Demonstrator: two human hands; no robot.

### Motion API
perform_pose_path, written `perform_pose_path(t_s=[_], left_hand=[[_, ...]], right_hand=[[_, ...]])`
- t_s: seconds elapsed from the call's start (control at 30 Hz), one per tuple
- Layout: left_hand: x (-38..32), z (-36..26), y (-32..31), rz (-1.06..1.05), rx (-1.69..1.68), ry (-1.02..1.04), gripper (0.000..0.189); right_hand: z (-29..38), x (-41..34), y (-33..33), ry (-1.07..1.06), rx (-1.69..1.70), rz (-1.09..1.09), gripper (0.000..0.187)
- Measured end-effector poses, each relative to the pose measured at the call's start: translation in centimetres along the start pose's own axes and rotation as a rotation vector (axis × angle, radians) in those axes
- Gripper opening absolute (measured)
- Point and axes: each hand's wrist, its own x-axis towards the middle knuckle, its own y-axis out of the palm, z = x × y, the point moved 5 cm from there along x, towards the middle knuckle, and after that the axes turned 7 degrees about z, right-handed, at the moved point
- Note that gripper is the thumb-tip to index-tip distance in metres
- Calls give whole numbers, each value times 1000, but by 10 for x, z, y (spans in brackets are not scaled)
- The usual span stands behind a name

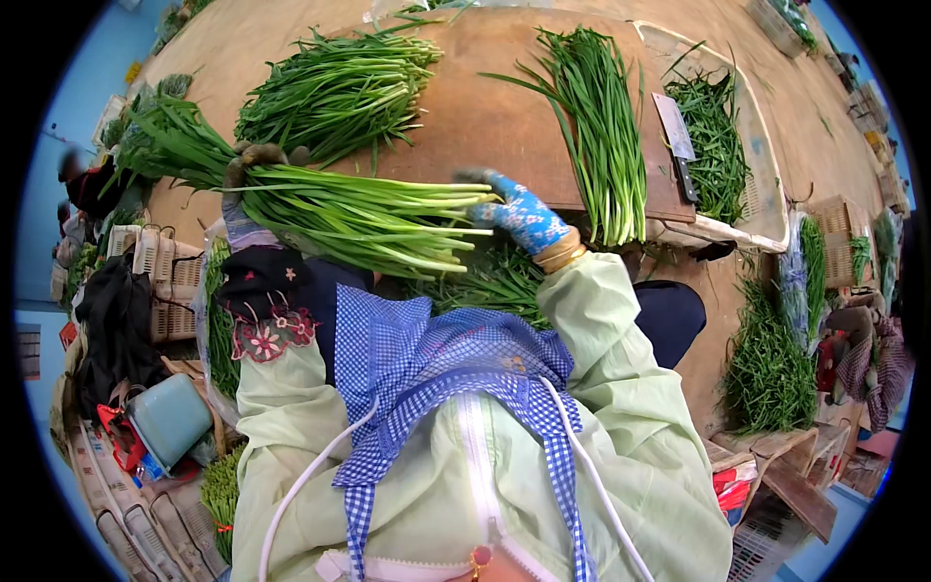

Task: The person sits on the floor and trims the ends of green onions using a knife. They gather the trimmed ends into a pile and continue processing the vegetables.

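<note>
My left hand [251,171], in a dark-stained glove, grips a large bunch of green garlic chives [349,211] around its middle; leaves point left, pale stem ends right. At those stem ends is my right hand [513,207], in a blue flowered glove, thumb and fingers apart; whether it pinches any stems is unclear. Behind lies a pile of chives [342,94] on the wooden board [480,102]. Another bundle [600,138] lies on the board's right part, its stem ends over the near edge. A cleaver with a black handle [676,138] rests at the right edge.
A white plastic crate [767,174] with loose cut greens stands right of the board. More greens [502,280] lie below my hands, above my checked apron. Crates [171,291] and a blue-grey bucket [171,422] stand at left. A heap of greens [771,364] is at right. People sit at both far sides.
</note>
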Motion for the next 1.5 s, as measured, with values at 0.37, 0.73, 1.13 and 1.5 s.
perform_pose_path(t_s=[0.37, 0.73, 1.13, 1.5], left_hand=[[-39, 42, -32, -315, 256, -265, 24], [-24, 13, -48, -211, 244, -210, 15], [-19, 14, -55, -203, 253, -238, 16], [-15, 0, -74, -56, 204, -212, 22]], right_hand=[[-41, -51, -28, 172, 302, -244, 23], [-33, -65, -11, 222, 121, 145, 53], [-27, -72, 6, 248, 179, -126, 26], [-23, -77, 11, 170, 121, 28, 56]])
